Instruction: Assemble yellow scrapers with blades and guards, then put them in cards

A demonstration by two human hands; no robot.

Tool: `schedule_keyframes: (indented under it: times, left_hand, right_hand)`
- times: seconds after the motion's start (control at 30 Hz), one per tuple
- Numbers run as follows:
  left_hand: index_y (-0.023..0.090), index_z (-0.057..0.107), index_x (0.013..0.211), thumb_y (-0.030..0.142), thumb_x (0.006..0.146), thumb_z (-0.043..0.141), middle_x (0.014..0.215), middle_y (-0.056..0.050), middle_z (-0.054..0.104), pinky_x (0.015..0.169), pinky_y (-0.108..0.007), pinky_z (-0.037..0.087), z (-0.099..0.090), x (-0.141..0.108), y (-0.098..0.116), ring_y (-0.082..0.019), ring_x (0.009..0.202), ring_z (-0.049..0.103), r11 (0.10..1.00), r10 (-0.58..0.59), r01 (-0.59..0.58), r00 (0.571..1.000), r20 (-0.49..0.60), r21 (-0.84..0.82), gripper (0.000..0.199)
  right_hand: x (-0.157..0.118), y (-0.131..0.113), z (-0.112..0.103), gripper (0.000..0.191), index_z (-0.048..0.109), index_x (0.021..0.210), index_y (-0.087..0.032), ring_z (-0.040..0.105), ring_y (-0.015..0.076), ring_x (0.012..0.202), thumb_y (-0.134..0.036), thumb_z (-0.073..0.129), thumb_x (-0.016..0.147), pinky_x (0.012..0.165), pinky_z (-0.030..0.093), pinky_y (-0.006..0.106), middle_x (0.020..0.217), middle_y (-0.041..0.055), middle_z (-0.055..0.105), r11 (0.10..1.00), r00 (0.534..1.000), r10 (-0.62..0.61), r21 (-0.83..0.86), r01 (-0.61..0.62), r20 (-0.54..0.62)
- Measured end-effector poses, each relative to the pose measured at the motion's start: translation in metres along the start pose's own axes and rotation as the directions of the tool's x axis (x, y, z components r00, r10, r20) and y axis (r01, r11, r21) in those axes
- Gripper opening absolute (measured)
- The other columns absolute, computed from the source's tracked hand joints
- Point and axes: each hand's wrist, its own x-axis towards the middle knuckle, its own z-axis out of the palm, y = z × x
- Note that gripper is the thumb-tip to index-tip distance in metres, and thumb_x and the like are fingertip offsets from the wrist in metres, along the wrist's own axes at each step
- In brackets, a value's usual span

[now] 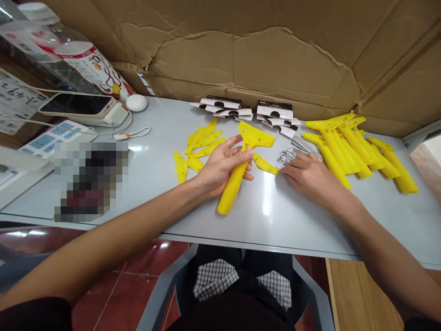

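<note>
While sitting in a grey chair [313, 287] with checked cloth [215, 278] on the dark-clothed lap [244, 266], reaches both bare forearms [168, 207] over the front edge of the pale grey surface [296, 216]. Wraps the left grip [225, 165] around a yellow handle [231, 193] near the middle of the surface, with the thumb across its neck, its shaft slanting toward the near edge and its broad head pointing away. To the right, rests the right grip [306, 172] beside a small pile of metal hardware [286, 157], with the fingertips bunched at the end of a lone flat yellow piece [265, 164]; cannot tell whether closed on anything. Beyond the left wrist, has more flat yellow pieces [208, 139] scattered, some overlapping. Right of the right grip, has a row of yellow handles [347, 149], partly stacked. Far to the left, has a white looped strap [132, 134], a power strip [58, 135] and a phone [77, 105]. Farther back, has folded black-and-white cards [275, 110] in two stacks, a labelled bottle [91, 66] at the left and creased brown cardboard [241, 55] behind.
</note>
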Motion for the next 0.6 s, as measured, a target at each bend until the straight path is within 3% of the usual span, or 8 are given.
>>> schedule_keyframes:
  times: [0.07,0.17,0.3,0.43,0.5,0.6]
  left_hand:
    - [0.019,0.067,0.104,0.025,0.071,0.097,0.088,0.0,0.066,0.052,-0.025,0.061,0.002,-0.003,-0.002,-0.012,0.063,0.064,0.994,0.03,-0.028,0.999,-0.012,0.102,0.045]
    - [0.019,0.067,0.085,0.022,0.077,0.092,0.069,0.001,0.063,0.045,-0.024,0.055,0.003,-0.007,-0.003,-0.013,0.052,0.063,0.944,0.019,-0.004,0.999,-0.042,0.331,0.026]
    - [0.019,0.071,0.09,0.022,0.083,0.086,0.059,0.001,0.064,0.045,-0.025,0.053,0.003,-0.009,-0.006,-0.015,0.045,0.064,0.872,-0.038,0.038,0.999,-0.009,0.487,0.017]
    - [0.018,0.073,0.094,0.026,0.087,0.083,0.059,0.0,0.065,0.045,-0.026,0.052,0.006,-0.012,-0.008,-0.016,0.044,0.063,0.828,-0.064,0.032,0.997,0.037,0.559,0.014]
    - [0.019,0.074,0.097,0.03,0.089,0.081,0.058,-0.001,0.065,0.043,-0.025,0.05,0.007,-0.014,-0.009,-0.015,0.042,0.061,0.807,-0.047,0.014,0.998,0.04,0.59,0.016]
    - [0.021,0.071,0.094,0.035,0.093,0.077,0.055,0.0,0.062,0.04,-0.025,0.045,0.012,-0.019,-0.011,-0.015,0.039,0.057,0.79,-0.042,0.013,0.999,0.033,0.613,0.016]
  right_hand:
    - [-0.001,-0.004,0.0,0.034,0.081,0.103,-0.024,0.062,0.0284,0.089,-0.009,0.051,0.101,0.081,0.037,0.043,0.087,0.0087,0.076,0.999,1.0,-0.004,-0.038,0.004,0.008]
    - [-0.004,-0.008,0.0,0.032,0.08,0.102,-0.021,0.063,0.0271,0.085,-0.009,0.05,0.103,0.08,0.038,0.043,0.084,0.0077,0.074,0.993,1.0,-0.01,-0.115,0.013,0.027]
    - [-0.006,-0.007,-0.003,0.029,0.077,0.095,-0.019,0.064,0.0261,0.081,-0.009,0.051,0.102,0.079,0.041,0.042,0.079,0.0068,0.072,0.992,0.999,-0.038,-0.12,0.037,-0.007]
    - [-0.005,-0.005,-0.006,0.022,0.075,0.098,-0.022,0.067,0.023,0.08,-0.013,0.055,0.101,0.076,0.048,0.04,0.084,0.0049,0.076,0.989,0.972,0.0,0.145,0.035,-0.236]
    - [-0.004,-0.008,-0.005,0.015,0.073,0.097,-0.024,0.068,0.0205,0.079,-0.016,0.06,0.1,0.073,0.051,0.037,0.086,0.0027,0.076,0.946,0.934,0.081,0.323,0.038,-0.347]
    - [0.0,-0.016,0.001,0.011,0.072,0.095,-0.025,0.07,0.0199,0.081,-0.017,0.066,0.097,0.072,0.055,0.037,0.088,0.002,0.077,0.872,0.885,0.212,0.49,0.021,-0.414]
